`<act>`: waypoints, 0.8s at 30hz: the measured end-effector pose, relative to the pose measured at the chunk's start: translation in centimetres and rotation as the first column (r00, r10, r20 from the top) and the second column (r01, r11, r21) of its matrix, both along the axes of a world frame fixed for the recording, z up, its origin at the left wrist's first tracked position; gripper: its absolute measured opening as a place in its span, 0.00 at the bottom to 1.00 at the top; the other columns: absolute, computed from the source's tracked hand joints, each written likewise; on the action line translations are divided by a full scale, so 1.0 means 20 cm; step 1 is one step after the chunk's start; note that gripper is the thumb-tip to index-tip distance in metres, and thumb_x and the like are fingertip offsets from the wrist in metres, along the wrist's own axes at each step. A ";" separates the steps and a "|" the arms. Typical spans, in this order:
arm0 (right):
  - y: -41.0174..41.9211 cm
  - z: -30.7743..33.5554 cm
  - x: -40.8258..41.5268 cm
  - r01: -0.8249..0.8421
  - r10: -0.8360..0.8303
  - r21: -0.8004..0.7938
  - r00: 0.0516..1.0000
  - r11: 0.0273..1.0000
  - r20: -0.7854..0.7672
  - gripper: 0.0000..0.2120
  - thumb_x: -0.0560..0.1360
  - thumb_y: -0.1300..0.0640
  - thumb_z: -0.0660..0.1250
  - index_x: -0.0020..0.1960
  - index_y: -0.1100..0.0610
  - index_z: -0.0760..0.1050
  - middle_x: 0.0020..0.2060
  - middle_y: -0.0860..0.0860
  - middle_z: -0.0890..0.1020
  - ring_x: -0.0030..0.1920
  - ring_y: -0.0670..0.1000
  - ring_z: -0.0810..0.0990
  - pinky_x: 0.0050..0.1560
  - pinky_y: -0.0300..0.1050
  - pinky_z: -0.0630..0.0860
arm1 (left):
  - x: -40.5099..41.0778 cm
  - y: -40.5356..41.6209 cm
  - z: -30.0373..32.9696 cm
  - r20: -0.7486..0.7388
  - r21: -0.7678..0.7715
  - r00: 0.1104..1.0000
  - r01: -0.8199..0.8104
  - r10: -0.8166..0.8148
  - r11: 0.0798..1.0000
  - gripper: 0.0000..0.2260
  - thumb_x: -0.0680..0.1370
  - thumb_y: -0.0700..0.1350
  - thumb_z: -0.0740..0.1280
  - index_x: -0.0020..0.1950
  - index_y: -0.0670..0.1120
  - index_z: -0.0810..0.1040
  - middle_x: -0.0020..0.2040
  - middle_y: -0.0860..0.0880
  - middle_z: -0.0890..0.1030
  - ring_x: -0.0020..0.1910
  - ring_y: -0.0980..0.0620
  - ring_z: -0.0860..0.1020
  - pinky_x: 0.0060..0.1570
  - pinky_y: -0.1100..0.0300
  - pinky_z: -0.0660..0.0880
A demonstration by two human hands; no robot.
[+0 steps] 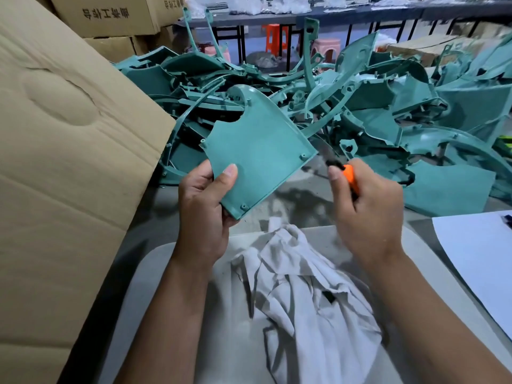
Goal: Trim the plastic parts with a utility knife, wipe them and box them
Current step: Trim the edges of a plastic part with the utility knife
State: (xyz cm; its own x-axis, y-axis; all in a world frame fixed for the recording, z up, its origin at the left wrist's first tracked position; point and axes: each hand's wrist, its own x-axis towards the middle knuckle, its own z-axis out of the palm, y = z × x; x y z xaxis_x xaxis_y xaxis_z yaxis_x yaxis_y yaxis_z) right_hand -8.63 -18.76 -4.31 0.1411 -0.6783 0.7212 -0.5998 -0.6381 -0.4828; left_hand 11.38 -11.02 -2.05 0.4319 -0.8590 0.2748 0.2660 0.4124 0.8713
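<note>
A flat, fan-shaped teal plastic panel (257,151) is pinched at its lower corner by the left hand (203,209), thumb on the face, fingers curled behind. An orange-handled utility knife (347,176) is gripped in the right hand (368,206), its blurred blade raised just beside the panel's right edge. The panel is judged light, stiff and smooth; a hold well clear of the cut edge is advised. A crumpled white rag (302,295) lies below both hands.

Rag (302,295) before parts pile (360,106), box (55,162) left
</note>
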 end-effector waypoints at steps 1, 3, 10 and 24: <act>-0.02 0.00 -0.02 0.059 -0.059 0.061 0.998 0.996 0.001 0.22 0.86 0.48 0.62 0.36 0.52 0.62 0.26 0.44 0.66 0.26 0.46 0.65 0.29 0.44 0.57 | 0.00 0.00 -0.01 0.000 -0.023 1.000 0.022 -0.022 0.999 0.12 0.79 0.40 0.64 0.58 0.45 0.84 0.55 0.44 0.86 0.52 0.47 0.85 0.43 0.56 0.82; -0.06 0.00 -0.05 0.111 -0.114 0.151 0.993 0.982 0.015 0.23 0.86 0.46 0.61 0.35 0.54 0.63 0.25 0.49 0.67 0.26 0.51 0.65 0.30 0.47 0.57 | 0.01 -0.01 -0.02 0.005 -0.060 0.999 0.046 -0.046 0.997 0.13 0.80 0.39 0.64 0.61 0.44 0.83 0.58 0.43 0.85 0.55 0.46 0.84 0.47 0.56 0.81; -0.02 0.01 -0.01 -0.120 0.079 0.150 0.965 0.981 0.251 0.25 0.86 0.47 0.57 0.37 0.63 0.71 0.28 0.58 0.74 0.30 0.60 0.73 0.32 0.58 0.69 | 0.02 -0.03 -0.10 0.283 -0.058 0.958 -0.037 0.052 0.998 0.12 0.82 0.39 0.64 0.60 0.52 0.83 0.57 0.50 0.86 0.57 0.49 0.84 0.49 0.57 0.81; -0.02 0.03 -0.01 -0.342 0.098 0.566 0.904 0.750 0.416 0.12 0.84 0.64 0.60 0.64 0.50 0.71 0.51 0.52 0.83 0.30 0.56 0.86 0.32 0.46 0.83 | 0.10 -0.11 -0.29 0.700 0.122 0.713 -0.172 0.038 0.977 0.05 0.74 0.49 0.73 0.48 0.59 0.85 0.24 0.60 0.73 0.23 0.61 0.73 0.27 0.61 0.79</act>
State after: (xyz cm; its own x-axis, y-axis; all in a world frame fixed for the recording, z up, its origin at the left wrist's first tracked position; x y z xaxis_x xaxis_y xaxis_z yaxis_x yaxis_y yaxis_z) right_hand -8.74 -19.21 -3.69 0.1743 -0.9667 0.1874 -0.2000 -0.2211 -0.9545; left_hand 13.35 -13.22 -7.90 0.2696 -0.8801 0.3908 -0.4733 0.2323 0.8497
